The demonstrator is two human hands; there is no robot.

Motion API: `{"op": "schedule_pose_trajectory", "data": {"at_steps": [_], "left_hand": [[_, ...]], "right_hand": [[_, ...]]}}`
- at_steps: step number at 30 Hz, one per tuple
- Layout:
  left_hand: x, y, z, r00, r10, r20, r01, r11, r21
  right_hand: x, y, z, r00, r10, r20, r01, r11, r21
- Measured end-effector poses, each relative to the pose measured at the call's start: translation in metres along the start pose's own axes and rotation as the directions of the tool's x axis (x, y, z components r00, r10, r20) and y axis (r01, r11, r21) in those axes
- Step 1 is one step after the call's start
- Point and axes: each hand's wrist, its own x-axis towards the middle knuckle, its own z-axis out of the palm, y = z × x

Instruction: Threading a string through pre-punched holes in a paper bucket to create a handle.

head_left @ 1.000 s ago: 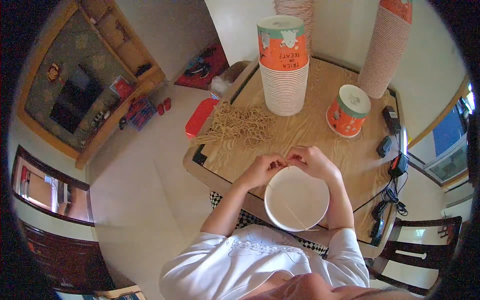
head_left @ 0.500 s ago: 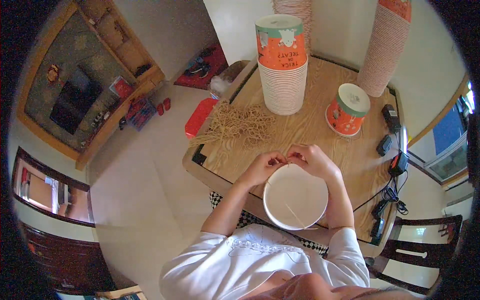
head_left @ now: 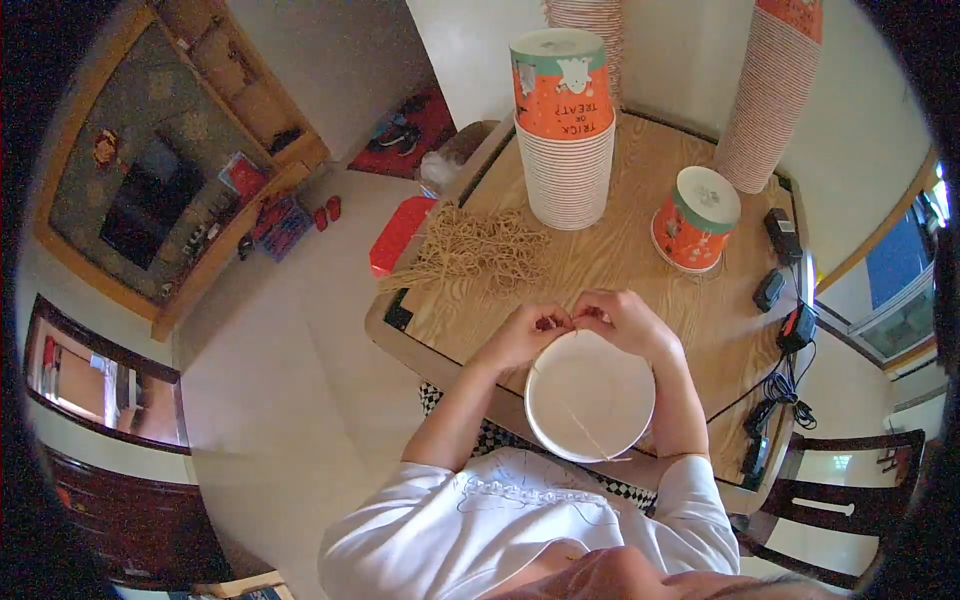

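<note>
a left hand [head_left: 530, 335] and right hand [head_left: 622, 322] meet at the far rim of a white bucket [head_left: 600, 385] on my remote feed, fingers bent, tips close together; i cannot tell whether they pinch anything. the bucket is mouth up at the near edge of the table [head_left: 620, 260], thin string [head_left: 588, 432] inside.

Whether the left hand [head_left: 527, 335] and right hand [head_left: 622, 318] grip anything at the bucket [head_left: 608, 385] is too small to tell. The top edge cuts off the right stack [head_left: 768, 100] and back stack [head_left: 587, 12], the latter partly hidden.
</note>
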Motion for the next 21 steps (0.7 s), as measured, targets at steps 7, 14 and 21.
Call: {"op": "schedule_pose_trajectory", "data": {"at_steps": [7,14,21], "left_hand": [[0.000,-0.007,0.004,0.988,0.049,-0.149,-0.064,0.993,-0.099],[-0.001,0.000,0.002,0.995,-0.035,-0.095,0.022,0.991,-0.133],[0.000,-0.007,0.003,0.995,-0.021,-0.097,0.002,0.981,-0.193]], "right_hand": [[0.001,0.000,0.001,0.999,0.000,-0.035,0.001,1.000,0.019],[0.000,-0.003,-0.001,0.999,0.019,-0.032,-0.018,0.999,0.031],[0.001,-0.007,-0.002,0.999,0.023,-0.039,-0.021,0.999,0.046]]}}
